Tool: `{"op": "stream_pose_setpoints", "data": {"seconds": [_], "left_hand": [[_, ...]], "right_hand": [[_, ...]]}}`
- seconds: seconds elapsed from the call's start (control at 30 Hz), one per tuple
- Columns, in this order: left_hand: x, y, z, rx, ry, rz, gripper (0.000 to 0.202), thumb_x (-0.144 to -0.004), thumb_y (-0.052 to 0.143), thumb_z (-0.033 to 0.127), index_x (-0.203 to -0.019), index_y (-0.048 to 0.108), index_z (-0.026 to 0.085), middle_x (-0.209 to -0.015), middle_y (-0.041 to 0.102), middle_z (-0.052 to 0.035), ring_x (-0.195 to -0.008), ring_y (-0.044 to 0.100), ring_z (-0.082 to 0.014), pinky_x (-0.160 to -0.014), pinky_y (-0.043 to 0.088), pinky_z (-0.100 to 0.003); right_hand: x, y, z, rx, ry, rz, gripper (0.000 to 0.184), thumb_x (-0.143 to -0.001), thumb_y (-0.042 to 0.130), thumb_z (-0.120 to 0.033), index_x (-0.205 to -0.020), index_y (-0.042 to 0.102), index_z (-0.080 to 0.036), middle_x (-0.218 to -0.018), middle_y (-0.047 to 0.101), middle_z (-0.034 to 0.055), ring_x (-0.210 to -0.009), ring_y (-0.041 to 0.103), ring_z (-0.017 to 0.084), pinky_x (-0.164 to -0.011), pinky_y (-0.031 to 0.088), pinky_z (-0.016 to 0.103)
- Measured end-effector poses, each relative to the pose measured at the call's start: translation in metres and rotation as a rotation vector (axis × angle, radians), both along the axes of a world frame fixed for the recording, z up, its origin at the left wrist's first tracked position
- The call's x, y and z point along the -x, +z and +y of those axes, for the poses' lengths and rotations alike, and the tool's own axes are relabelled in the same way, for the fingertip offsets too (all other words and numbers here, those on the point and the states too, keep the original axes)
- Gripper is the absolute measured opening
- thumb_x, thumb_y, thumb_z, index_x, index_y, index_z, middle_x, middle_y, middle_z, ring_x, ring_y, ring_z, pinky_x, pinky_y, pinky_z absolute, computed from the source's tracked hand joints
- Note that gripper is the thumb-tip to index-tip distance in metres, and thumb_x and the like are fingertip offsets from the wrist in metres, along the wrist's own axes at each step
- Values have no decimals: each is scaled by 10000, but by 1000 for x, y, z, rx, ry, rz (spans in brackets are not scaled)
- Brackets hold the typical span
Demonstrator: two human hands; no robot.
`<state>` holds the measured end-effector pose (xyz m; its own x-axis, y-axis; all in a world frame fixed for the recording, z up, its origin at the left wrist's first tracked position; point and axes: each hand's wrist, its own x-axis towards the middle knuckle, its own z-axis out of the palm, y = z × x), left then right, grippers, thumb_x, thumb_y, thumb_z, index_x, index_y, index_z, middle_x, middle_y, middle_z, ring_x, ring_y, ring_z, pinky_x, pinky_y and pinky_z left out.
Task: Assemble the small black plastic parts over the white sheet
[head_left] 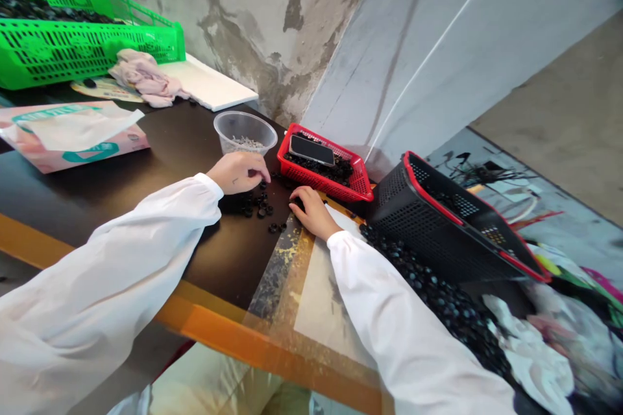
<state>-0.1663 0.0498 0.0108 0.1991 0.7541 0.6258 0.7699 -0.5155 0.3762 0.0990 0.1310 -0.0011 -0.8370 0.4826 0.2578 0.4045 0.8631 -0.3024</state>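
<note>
While the left hand (238, 173) and right hand (311, 212) curl half shut, and I cannot tell if they grip anything, the small black rings (257, 205) lie on the dark table (136, 207), close at the left hand's 5 o'clock and the right hand's 9 o'clock.

Small black rings (257, 206) stand out against a dark brown worktop (226, 259) edged in orange. A red lattice-patterned plastic basket (360, 180) sits near a black perforated plastic basket (428, 227) with a red rim — the long sleeves (111, 272) are plain white.
</note>
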Motion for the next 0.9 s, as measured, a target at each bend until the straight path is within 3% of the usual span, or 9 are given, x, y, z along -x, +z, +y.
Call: {"op": "stream_pose_setpoints", "data": {"seconds": [0.17, 0.4, 0.53, 0.6, 0.73, 0.9], "left_hand": [[-4, 5, 0, 198, -184, 188, 228, -842, 607, 296, -930, 817, 286, -984, 744, -31, -937, 649, -200, -926, 483, -299], [-4, -1, 2, 229, -187, 319, 219, -880, 615, 387, -924, 822, 328, -1000, 759, -18, -941, 658, -217, -899, 496, -303], [-3, -7, 6, 223, -203, 344, 222, -903, 599, 391, -934, 808, 319, -1002, 759, -19, -935, 663, -214, -889, 497, -298], [-2, -8, 8, 222, -215, 341, 220, -909, 594, 394, -926, 797, 311, -998, 760, -20, -944, 663, -214, -896, 495, -297], [-3, -7, 9, 220, -233, 320, 215, -899, 613, 436, -902, 771, 292, -973, 765, -21, -956, 668, -217, -912, 483, -305], [-24, 3, 2, 191, -154, 219, 254, -910, 614, 473, -951, 755, 265, -922, 760, -23, -843, 678, -196, -837, 483, -308]], "right_hand": [[-19, 8, -24, 7, 11, -33, 147, -952, 591, -222, -1093, 621, -194, -1182, 623, 110, -1133, 579, 249, -1037, 448, 417], [-45, 14, -45, 51, 62, -83, 188, -980, 568, -230, -1157, 623, -198, -1286, 609, 122, -1225, 574, 226, -1080, 451, 403], [-64, 19, -49, 10, 84, -87, 312, -984, 593, -307, -1278, 609, -205, -1399, 585, 131, -1315, 533, 245, -1139, 405, 443], [-76, 22, -43, -8, 10, -44, 359, -983, 597, -331, -1325, 598, -222, -1437, 569, 122, -1353, 512, 240, -1167, 382, 439], [-104, 26, -14, -60, -382, -11, 397, -968, 511, -131, -1351, 595, -190, -1390, 596, 133, -1310, 560, 223, -1160, 402, 412], [-121, 24, 11, -68, -494, -90, 397, -859, 566, -18, -1210, 698, -145, -1193, 696, 170, -1101, 669, 279, -1043, 486, 453]]}}
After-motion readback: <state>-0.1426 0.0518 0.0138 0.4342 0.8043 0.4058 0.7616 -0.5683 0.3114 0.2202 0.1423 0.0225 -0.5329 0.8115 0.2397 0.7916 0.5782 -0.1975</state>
